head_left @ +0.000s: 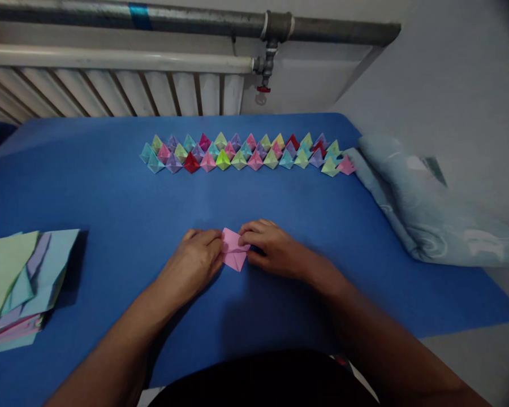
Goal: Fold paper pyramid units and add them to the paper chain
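A small piece of folded pink paper [234,261] lies on the blue surface between my two hands, with crease lines across its lower half. My left hand [200,252] has its fingers closed at the paper's left edge. On the opposite side, my right hand [272,247] grips the right edge, thumb below and fingers curled over the top. Beyond the hands stand rows of small folded paper boats [239,160] in pink, green, blue, purple, red and yellow.
To the left lies a loose stack of coloured paper sheets [8,271]. A folded light-blue cloth [424,215] sits at the right edge of the blue surface [123,209]. Behind it are a white radiator [186,93], a metal pipe [212,21] and a red-handled valve [263,89].
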Motion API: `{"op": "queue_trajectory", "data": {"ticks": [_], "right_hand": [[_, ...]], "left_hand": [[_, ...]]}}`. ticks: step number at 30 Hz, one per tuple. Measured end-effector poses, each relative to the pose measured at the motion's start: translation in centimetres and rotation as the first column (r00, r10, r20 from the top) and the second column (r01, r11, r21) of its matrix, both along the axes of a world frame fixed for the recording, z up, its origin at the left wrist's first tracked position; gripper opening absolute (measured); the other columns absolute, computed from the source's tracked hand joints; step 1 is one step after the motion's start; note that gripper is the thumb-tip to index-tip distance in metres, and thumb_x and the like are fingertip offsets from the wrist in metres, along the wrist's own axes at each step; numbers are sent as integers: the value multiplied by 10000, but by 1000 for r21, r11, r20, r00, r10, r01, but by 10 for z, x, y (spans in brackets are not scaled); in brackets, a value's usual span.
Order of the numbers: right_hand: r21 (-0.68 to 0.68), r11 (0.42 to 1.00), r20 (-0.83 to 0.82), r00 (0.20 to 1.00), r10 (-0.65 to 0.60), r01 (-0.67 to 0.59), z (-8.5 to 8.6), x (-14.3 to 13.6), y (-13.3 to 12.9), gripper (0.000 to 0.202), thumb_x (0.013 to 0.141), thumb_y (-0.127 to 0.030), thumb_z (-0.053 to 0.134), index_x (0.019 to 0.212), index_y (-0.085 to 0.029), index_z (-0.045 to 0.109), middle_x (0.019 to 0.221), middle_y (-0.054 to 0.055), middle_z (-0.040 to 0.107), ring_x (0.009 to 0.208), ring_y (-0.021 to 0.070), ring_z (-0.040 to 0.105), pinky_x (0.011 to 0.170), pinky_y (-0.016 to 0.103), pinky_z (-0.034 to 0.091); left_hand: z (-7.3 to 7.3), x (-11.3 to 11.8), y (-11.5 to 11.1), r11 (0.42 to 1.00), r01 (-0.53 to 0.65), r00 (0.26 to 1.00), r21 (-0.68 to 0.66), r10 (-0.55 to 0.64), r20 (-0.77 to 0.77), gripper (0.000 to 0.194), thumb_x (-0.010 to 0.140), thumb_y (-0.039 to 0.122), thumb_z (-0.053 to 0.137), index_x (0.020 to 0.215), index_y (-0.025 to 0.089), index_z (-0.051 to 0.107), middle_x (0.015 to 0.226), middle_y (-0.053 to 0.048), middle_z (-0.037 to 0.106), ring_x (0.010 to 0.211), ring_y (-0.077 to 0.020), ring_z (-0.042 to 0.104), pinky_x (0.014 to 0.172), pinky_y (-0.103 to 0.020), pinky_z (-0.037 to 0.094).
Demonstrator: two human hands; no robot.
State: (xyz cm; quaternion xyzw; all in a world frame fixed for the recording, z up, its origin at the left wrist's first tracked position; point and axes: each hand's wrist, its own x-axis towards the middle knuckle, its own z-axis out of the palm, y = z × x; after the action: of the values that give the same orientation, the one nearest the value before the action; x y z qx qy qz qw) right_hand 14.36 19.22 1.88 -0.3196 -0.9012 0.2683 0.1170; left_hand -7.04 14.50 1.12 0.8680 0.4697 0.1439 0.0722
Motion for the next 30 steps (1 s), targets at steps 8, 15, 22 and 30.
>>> {"op": "queue_trajectory", "data": {"ticks": [8, 15, 22, 30], "right_hand": [[-51, 997, -50, 997, -65, 62, -3, -1, 6, 142, 868, -100, 496, 811, -185, 595, 1005, 76, 632, 994, 185, 576, 910, 357, 433], [-82, 991, -75, 991, -113, 107, -3, -1, 7, 171, 883, -124, 504, 743, -181, 586, 994, 79, 638, 996, 184, 582, 910, 363, 450], [-76, 978, -43, 979, -197, 194, -3, -8, 5, 168, 879, -113, 499, 745, -178, 577, 973, 81, 638, 934, 190, 578, 878, 370, 450], [-71, 968, -36, 969, -243, 241, -7, -10, 5, 186, 857, -119, 535, 681, -181, 527, 940, 81, 625, 916, 192, 568, 850, 356, 453]], "left_hand": [[-3, 0, 0, 994, -90, 995, -54, 92, 27, 196, 897, 183, 477, 948, 177, 665, 1082, -88, 683, 957, -234, 637, 875, -431, 500], [-2, -1, 2, 971, -173, 983, -164, 181, 37, 180, 891, 204, 493, 833, 167, 659, 1098, -101, 667, 972, -262, 616, 869, -460, 478], [-1, -1, 4, 963, -210, 975, -170, 219, 36, 211, 899, 229, 476, 781, 167, 639, 1003, -79, 655, 887, -223, 583, 811, -417, 466], [0, 0, 4, 948, -230, 971, -218, 239, 15, 219, 907, 225, 456, 749, 164, 595, 881, -69, 625, 830, -223, 567, 788, -425, 425]]}}
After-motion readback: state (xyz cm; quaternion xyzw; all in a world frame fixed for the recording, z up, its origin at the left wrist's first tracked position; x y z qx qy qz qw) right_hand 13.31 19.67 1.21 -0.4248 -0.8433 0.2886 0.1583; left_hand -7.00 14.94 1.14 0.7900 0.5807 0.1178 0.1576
